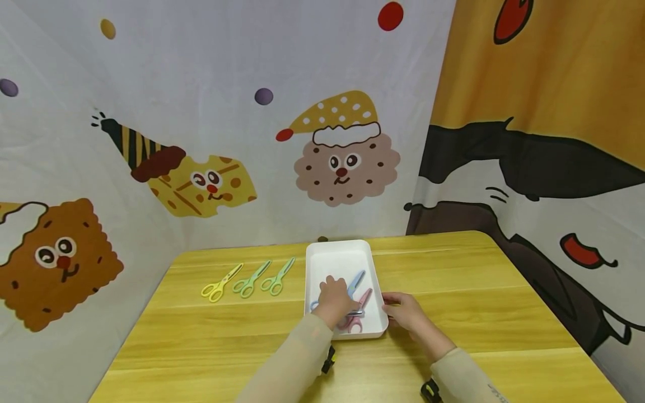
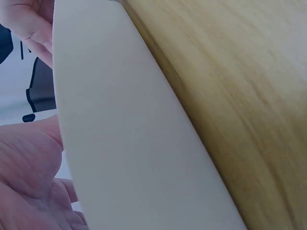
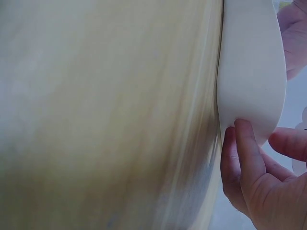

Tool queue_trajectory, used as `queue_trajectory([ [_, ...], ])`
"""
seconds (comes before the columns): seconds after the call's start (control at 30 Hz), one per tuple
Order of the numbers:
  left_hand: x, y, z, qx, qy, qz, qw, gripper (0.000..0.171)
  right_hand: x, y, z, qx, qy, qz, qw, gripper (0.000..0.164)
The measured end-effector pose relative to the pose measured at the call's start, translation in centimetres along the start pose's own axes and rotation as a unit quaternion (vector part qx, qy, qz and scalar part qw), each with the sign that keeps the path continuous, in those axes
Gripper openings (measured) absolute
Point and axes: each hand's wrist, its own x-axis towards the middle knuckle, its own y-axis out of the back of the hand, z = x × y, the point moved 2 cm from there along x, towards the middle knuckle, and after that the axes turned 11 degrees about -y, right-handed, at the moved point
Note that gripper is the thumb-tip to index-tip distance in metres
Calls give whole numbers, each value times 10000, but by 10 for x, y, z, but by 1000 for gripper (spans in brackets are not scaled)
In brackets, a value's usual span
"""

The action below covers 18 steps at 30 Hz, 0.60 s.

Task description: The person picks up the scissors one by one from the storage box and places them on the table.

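Note:
My left hand point(image 1: 335, 299) reaches down into a white tray point(image 1: 332, 254), over several scissors. The blades of blue scissors point(image 1: 356, 282) point away beside it; one blue handle loop shows at its left. Pink scissors point(image 1: 365, 299) lie to its right, their loops near the tray's front. A dark, shiny piece point(image 1: 355, 314) crosses them below the hand. The left fingertips are hidden, so I cannot tell what they grip. In the right wrist view, my right hand point(image 3: 268, 187) touches the tray's outer wall with extended fingers, the thumb close to the rim.
To the left of the tray, yellow scissors point(image 1: 221, 284) and two green pairs, one middle point(image 1: 252, 279) and one nearer the tray point(image 1: 278, 277), lie in a row on the wooden table point(image 1: 211, 341). A cartoon-printed cloth point(image 1: 272, 207) hangs behind the table.

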Motion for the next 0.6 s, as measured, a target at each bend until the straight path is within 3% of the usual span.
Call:
queue_trajectory([
  [0.37, 1, 1, -5, -274, -185, -11, 9995, 39, 2, -1, 2, 153, 20, -81, 9998, 35],
  [0.6, 3, 1, -7, -244, -263, -40, 9993, 42, 2, 0, 3, 127, -10, -119, 9998, 36],
])
